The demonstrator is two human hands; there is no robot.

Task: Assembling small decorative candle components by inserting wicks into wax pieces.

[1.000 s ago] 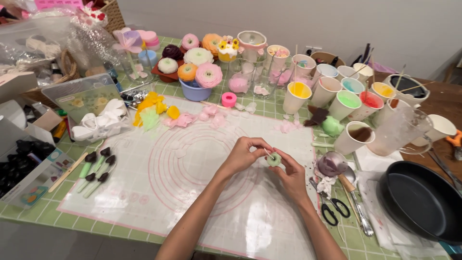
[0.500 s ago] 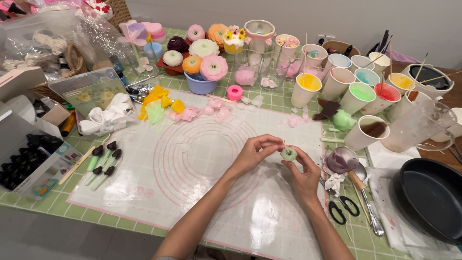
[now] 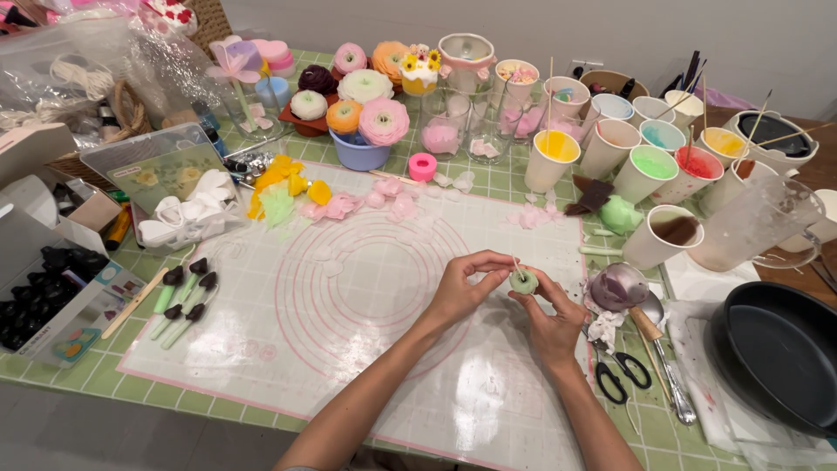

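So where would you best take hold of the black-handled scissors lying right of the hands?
Probably by the two handle loops of the scissors, coming from above on the near side. They lie flat on the table with the loops toward the person and nothing covering them, just right of the right hand; the blades point away toward crumpled paper.

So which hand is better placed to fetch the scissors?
Probably the right hand: the scissors lie just beside its wrist on the mat's right edge. The left hand pinches the green disc from the far side.
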